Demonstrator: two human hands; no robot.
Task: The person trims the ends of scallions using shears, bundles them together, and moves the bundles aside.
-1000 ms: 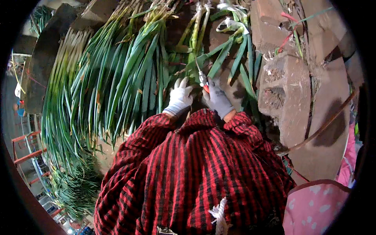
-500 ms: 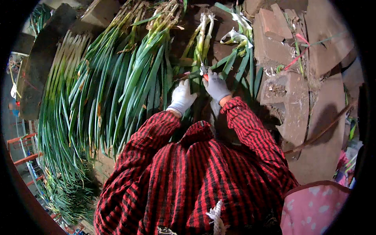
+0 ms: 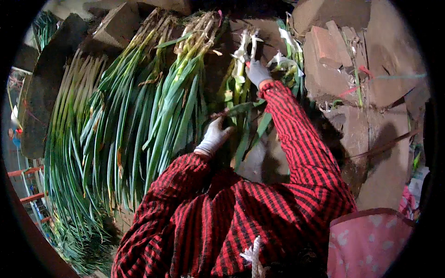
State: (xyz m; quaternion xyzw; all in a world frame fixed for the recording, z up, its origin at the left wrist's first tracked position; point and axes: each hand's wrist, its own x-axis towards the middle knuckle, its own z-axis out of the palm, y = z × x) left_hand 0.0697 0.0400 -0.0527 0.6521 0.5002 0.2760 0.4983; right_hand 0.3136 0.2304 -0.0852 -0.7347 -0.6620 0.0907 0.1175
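My right hand, in a pale grey glove, is closed around a small red-handled tool, whose working end I cannot make out. It is beside the white stems of a few green onions, whose leaves run down towards me. Nearer to me, my left hand, in a white glove, has its thumb apart from its fingers. Its fingertips are close to a leafy stalk lying crosswise over the onions; whether they touch it is unclear. More green onions with peeled-back white skins lie right of my right hand.
Long green onions lie in bundles along the left, roots away from me. Bricks and earth-coloured slabs take up the right side. A pink spotted cloth is at lower right; a dark board stands at far left.
My right hand has moved away from me, up to the white stems, with the red-handled tool. My left hand has come nearer to me. The crosswise stalk has shifted nearer too.
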